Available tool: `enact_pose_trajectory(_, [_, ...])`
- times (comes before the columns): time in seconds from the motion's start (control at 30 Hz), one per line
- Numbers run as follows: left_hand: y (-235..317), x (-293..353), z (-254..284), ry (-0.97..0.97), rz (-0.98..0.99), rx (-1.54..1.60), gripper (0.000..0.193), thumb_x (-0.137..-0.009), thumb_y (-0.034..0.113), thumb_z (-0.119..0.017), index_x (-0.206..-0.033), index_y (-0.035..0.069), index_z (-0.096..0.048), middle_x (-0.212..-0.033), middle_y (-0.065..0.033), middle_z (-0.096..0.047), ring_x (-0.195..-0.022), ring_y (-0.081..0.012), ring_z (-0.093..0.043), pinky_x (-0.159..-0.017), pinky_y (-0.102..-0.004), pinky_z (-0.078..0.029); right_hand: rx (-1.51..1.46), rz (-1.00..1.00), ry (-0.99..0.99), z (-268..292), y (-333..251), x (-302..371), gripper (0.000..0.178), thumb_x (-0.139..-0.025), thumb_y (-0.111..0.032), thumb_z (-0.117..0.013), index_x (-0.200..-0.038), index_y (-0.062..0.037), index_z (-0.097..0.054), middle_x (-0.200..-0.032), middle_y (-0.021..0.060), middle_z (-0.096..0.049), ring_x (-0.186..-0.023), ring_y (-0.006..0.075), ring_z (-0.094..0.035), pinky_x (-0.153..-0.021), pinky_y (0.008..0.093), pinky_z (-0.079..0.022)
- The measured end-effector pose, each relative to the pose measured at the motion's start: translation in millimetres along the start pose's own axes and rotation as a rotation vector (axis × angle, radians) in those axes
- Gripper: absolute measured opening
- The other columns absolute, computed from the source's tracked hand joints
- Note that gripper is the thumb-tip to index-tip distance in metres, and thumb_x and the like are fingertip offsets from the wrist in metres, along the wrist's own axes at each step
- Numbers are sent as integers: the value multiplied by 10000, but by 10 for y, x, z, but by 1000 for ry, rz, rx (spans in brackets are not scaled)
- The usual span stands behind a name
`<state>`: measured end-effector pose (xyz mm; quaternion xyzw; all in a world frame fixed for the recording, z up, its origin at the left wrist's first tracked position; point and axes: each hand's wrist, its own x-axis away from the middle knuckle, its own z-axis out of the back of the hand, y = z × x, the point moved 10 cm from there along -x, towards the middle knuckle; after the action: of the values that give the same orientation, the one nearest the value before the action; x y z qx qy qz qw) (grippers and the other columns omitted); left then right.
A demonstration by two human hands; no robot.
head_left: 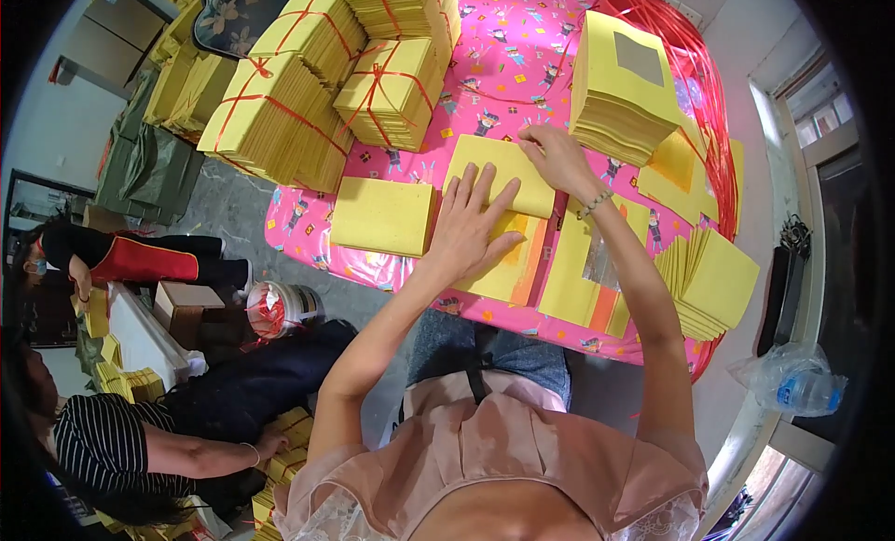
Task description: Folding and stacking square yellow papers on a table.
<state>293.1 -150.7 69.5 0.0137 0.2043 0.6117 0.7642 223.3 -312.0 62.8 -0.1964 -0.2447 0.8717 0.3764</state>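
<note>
My left hand (477,226) lies flat with spread fingers on a yellow paper sheet (524,182), folded over at its far part. Below the fold, the near part shows an orange band (533,263). At the sheet's far right corner my right hand (557,160) is closed, its curled fingertips on the paper edge; a beaded bracelet circles that wrist. Left of my left hand sits a flat folded yellow stack (380,216). Under my right forearm lies another yellow sheet (569,284) with a silver patch and an orange strip.
Yellow paper bundles (280,121) tied with red string stand at the back left of the pink table cover (503,37). A tall yellow stack (623,93), red string (713,103) and fanned sheets (713,280) are on the right. Two people (112,438) work at left beside a bucket (280,308).
</note>
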Motion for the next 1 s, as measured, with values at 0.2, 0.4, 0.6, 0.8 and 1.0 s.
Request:
enact_pose_trajectory(0.2, [-45, 11, -56, -25, 17, 1, 740, -926, 552, -556, -1550, 228, -325, -1565, -219, -288, -1443, -462, -234, -1177, -581, -184, -76, 0, -95, -210, -53, -51, 291, -958, -240, -567, -1074, 4, -676, -1022, 210, -691, -993, 377, -653, -893, 478, -494])
enact_pose_trajectory(0.4, [-50, 33, -86, -34, 16, -4, 736, -929, 560, -550, -1546, 220, -336, -1588, -174, -278, -1450, -458, -218, -1178, -587, -175, -105, -12, -106, -219, -78, -30, 286, -955, -233, -570, -1073, 6, -677, -1022, 212, -681, -994, 382, -646, -892, 477, -490])
enact_pose_trajectory(0.6, [-14, 32, -58, -33, -5, 8, 718, -920, 549, -568, -1515, 185, -396, -1574, -165, -319, -1433, -467, -253, -1174, -592, -186, -18, 28, -60, -202, -77, -6, 262, -946, -188, -591, -1097, 13, -665, -1002, 178, -644, -953, 354, -637, -844, 426, -492])
enact_pose_trajectory(0.8, [-25, 15, -113, -56, -18, 22, 710, -925, 560, -553, -1507, 179, -411, -1565, -168, -338, -1433, -469, -253, -1174, -592, -185, 42, 14, -73, -173, -116, 36, 253, -937, -168, -595, -1116, 2, -654, -1033, 178, -634, -967, 352, -626, -843, 436, -489])
enact_pose_trajectory(1.0, [-67, 31, -135, -102, 20, 31, 723, -927, 568, -539, -1515, 172, -402, -1575, -174, -323, -1456, -482, -203, -1175, -601, -175, 108, 213, 153, 47, -606, 701, 429, -939, -188, -597, -1333, -32, -537, -1285, 168, -578, -1230, 361, -523, -1051, 464, -403])
